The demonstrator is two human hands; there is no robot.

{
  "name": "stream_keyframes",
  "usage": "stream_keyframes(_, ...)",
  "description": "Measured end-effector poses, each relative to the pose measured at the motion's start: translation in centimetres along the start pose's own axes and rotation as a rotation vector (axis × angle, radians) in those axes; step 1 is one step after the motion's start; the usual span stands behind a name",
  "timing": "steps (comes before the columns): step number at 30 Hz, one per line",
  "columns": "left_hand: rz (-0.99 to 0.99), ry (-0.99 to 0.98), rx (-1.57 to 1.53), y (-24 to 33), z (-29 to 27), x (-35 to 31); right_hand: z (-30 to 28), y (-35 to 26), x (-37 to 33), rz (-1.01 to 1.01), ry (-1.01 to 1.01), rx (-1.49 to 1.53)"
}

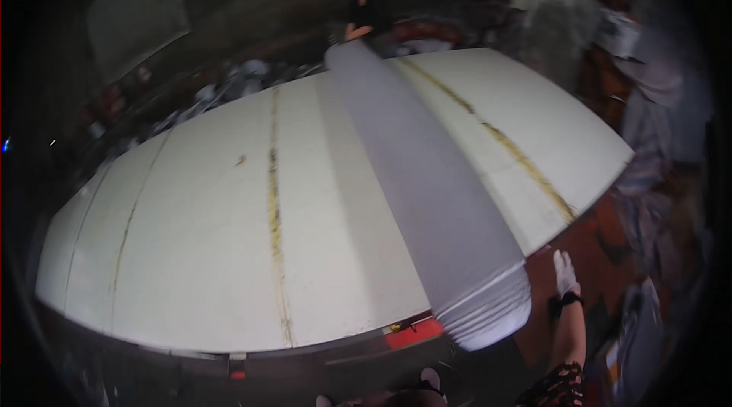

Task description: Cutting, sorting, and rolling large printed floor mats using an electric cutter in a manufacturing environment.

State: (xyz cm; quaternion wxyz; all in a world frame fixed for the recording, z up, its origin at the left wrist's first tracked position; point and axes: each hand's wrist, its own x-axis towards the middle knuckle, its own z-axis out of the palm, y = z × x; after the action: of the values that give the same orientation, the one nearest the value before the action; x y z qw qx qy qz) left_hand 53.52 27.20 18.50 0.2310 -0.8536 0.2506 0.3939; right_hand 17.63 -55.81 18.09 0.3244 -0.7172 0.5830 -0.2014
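- Upper left: a pale rectangular panel (137, 18), seen at an angle against a dark wall.
- Left to centre: a broad white surface (191, 247), its outline bowed by the lens. Two thin dark lines cross its left part; a small brown mark (241, 160) lies farther in.
- Behind the surface, left of centre: a heap of grey and dark items (248, 75), too blurred to identify.
- Left of centre: a worn yellowish strip (274, 201), running from the far edge to the near edge.
- Top centre: a co-worker (362, 10) in a dark top, an arm at the far end of the roll.
- Centre: a long grey roll (427, 170), lying obliquely across the surface; its wrinkled, paler near end projects past the near edge. A red patch (414, 333) shows just left of that end.
- Right of the roll: a second yellowish strip (526, 167), with darker breaks.
- Right: the right hand (566, 276), white-gloved, beside the roll's near end and apart from it; fingers extended, slightly parted, gripping nothing. A black band (569, 299) circles the wrist. The state of the left hand's fingers cannot be told.
- Far right: piled greyish cloth (656, 83), blurred.
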Motion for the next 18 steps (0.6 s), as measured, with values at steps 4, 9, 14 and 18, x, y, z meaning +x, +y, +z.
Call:
stream_keyframes(4, -0.193, 0.128, -0.606, 0.4, 2.5, -5.7, 13.5, -17.4, -11.8, -0.557, -0.441, -0.217)
stream_keyframes(9, -0.314, 0.153, -0.873, 2.3, 5.2, -10.8, 13.9, -29.0, -22.7, -1.247, -0.658, -0.025)
stream_keyframes(14, -0.465, 0.191, -1.095, 3.1, 15.1, -16.0, 25.8, -30.9, -22.6, -0.746, -0.512, 0.37)
stream_keyframes(18, -0.504, 0.272, -1.144, 2.9, 24.5, -15.8, 37.0, -36.5, -40.2, -0.77, -0.289, 0.044)
